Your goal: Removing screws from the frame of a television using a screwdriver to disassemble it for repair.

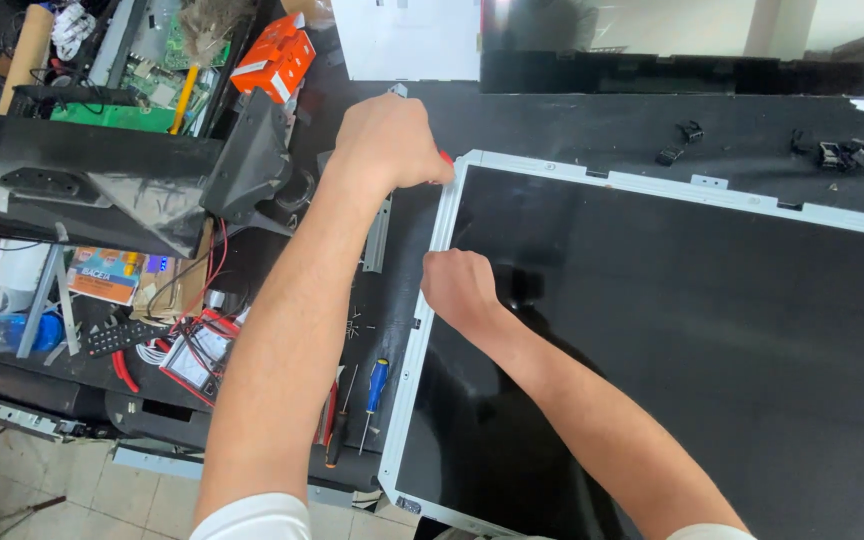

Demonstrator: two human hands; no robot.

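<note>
A large flat screen panel (672,360) with a dark glossy face and a silver metal frame (592,178) lies on the black bench. My left hand (389,140) is closed at the panel's top-left corner, and a small red tip shows at its fingers against the frame. What it grips is mostly hidden. My right hand (460,288) is curled over the frame's left edge, fingers pressing on the metal strip.
Screwdrivers (375,395) and loose screws lie left of the panel. A black stand part (102,185), circuit boards, an orange box (277,55), a remote and cables crowd the left. Small black clips (847,152) sit beyond the panel.
</note>
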